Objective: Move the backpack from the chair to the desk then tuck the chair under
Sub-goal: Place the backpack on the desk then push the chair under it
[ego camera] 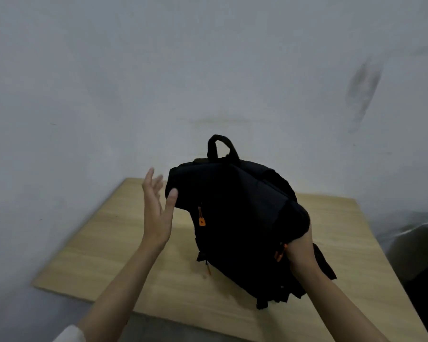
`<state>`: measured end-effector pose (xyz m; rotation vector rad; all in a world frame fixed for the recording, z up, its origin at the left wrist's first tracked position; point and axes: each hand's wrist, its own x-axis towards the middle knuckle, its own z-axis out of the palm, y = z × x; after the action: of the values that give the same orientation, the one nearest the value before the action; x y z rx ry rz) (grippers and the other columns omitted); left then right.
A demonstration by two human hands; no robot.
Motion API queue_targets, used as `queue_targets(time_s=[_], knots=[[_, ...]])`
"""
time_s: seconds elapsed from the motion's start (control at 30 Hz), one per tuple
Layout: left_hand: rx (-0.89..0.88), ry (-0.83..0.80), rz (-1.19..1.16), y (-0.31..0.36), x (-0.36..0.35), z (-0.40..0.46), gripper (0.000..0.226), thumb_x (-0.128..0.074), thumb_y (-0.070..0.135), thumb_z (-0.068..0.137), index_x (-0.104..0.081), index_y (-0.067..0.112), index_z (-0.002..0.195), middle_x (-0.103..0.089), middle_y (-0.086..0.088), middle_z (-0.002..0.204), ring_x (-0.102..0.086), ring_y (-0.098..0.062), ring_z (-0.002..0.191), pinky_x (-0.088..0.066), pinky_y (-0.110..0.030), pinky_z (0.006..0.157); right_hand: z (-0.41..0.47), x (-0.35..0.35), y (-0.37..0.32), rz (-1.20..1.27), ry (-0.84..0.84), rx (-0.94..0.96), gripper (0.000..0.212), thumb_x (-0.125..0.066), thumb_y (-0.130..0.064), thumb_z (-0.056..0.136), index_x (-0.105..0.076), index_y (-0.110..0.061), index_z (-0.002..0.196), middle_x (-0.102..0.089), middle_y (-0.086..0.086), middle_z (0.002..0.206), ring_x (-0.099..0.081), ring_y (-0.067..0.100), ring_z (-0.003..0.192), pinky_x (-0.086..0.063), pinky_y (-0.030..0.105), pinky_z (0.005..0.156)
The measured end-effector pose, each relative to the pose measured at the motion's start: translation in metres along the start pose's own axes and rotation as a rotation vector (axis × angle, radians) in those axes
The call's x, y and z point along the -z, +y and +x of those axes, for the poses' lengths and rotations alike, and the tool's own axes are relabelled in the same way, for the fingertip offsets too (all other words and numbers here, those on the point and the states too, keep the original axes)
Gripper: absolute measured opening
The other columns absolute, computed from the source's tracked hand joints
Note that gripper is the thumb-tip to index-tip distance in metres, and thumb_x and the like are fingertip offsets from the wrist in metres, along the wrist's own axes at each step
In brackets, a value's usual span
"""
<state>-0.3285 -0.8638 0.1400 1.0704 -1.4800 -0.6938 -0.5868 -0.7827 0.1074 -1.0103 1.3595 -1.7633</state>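
Observation:
A black backpack (237,218) with orange zipper pulls stands upright on the light wooden desk (114,250), its top handle pointing up near the wall. My left hand (157,208) is open, fingers spread, with the thumb touching the bag's upper left corner. My right hand (300,253) grips the bag's right side, low down, fingers hidden in the fabric. The chair is out of view.
A pale grey wall (109,82) runs behind and to the left of the desk, meeting it at the far edge. Something dark with a shiny wrap (415,238) stands to the right of the desk. The desk's near edge (158,314) lies below my forearms.

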Motion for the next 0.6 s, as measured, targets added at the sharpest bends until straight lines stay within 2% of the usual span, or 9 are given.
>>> queue_targets(time_s=[0.07, 0.13, 0.17, 0.23, 0.3, 0.37, 0.47, 0.6], knots=[[0.314, -0.074, -0.052, -0.042, 0.008, -0.008, 0.079, -0.052, 0.059, 0.087, -0.007, 0.037, 0.147, -0.035, -0.002, 0.15, -0.035, -0.019, 0.138, -0.031, -0.04, 0.11, 0.015, -0.01, 0.011, 0.003, -0.024, -0.046, 0.037, -0.04, 0.007, 0.097, -0.056, -0.019, 0.076, -0.062, -0.014, 0.053, -0.053, -0.005, 0.047, -0.043, 0.016, 0.047], [0.52, -0.179, -0.11, -0.079, 0.011, -0.009, 0.074, -0.055, 0.041, 0.092, -0.007, 0.037, 0.148, -0.029, -0.001, 0.153, -0.031, -0.022, 0.14, -0.029, -0.046, 0.113, 0.028, -0.023, 0.02, -0.003, -0.052, -0.099, 0.039, -0.039, 0.004, 0.098, -0.05, -0.022, 0.072, -0.055, -0.013, 0.048, -0.048, -0.007, 0.039, -0.039, 0.014, 0.044], [0.537, -0.23, -0.113, -0.093, 0.012, -0.004, 0.069, -0.054, 0.03, 0.095, -0.01, 0.036, 0.148, -0.027, 0.001, 0.154, -0.031, -0.021, 0.14, -0.03, -0.047, 0.114, 0.036, -0.032, 0.025, -0.004, -0.071, -0.113, 0.04, -0.037, 0.005, 0.098, -0.048, -0.022, 0.071, -0.055, -0.014, 0.045, -0.047, -0.007, 0.037, -0.039, 0.011, 0.042], [0.496, -0.301, -0.106, -0.111, 0.012, 0.012, 0.056, -0.047, 0.019, 0.098, -0.023, 0.03, 0.147, -0.036, 0.005, 0.148, -0.037, -0.018, 0.136, -0.04, -0.036, 0.106, 0.051, -0.055, 0.034, 0.012, -0.108, -0.154, 0.042, -0.035, 0.009, 0.097, -0.044, -0.02, 0.067, -0.053, -0.016, 0.039, -0.044, -0.007, 0.035, -0.037, 0.008, 0.038], [0.478, -0.301, -0.043, -0.122, 0.013, 0.034, 0.039, -0.043, 0.017, 0.1, -0.041, 0.018, 0.139, -0.054, 0.001, 0.132, -0.051, -0.023, 0.125, -0.047, -0.024, 0.087, 0.066, -0.075, 0.042, 0.049, -0.173, -0.231, 0.042, -0.036, 0.007, 0.098, -0.042, -0.016, 0.064, -0.048, -0.01, 0.04, -0.042, 0.0, 0.037, -0.036, 0.014, 0.036], [0.471, -0.247, 0.034, -0.134, 0.025, 0.057, 0.028, -0.046, 0.019, 0.1, -0.055, 0.014, 0.125, -0.064, 0.001, 0.114, -0.061, -0.025, 0.112, -0.049, -0.023, 0.077, 0.081, -0.102, 0.054, 0.099, -0.222, -0.356, 0.035, -0.037, -0.004, 0.101, -0.045, -0.014, 0.068, -0.046, 0.003, 0.055, -0.043, 0.013, 0.048, -0.039, 0.024, 0.043], [0.417, -0.205, 0.141, -0.141, 0.05, 0.078, 0.021, -0.055, 0.025, 0.095, -0.06, 0.028, 0.115, -0.067, 0.011, 0.111, -0.064, -0.01, 0.103, -0.05, -0.025, 0.081, 0.092, -0.128, 0.073, 0.205, -0.237, -0.617, 0.034, -0.036, -0.027, 0.102, -0.05, -0.017, 0.072, -0.05, 0.002, 0.063, -0.048, 0.015, 0.053, -0.043, 0.029, 0.051], [0.398, -0.17, 0.29, -0.157, 0.091, 0.095, 0.017, -0.059, 0.033, 0.091, -0.056, 0.048, 0.097, -0.065, 0.026, 0.094, -0.061, 0.016, 0.083, -0.045, -0.007, 0.065, 0.104, -0.178, 0.091, 0.313, -0.235, -0.786, 0.044, -0.044, -0.045, 0.096, -0.052, -0.018, 0.062, -0.051, -0.001, 0.05, -0.05, 0.013, 0.041, -0.044, 0.026, 0.038]])
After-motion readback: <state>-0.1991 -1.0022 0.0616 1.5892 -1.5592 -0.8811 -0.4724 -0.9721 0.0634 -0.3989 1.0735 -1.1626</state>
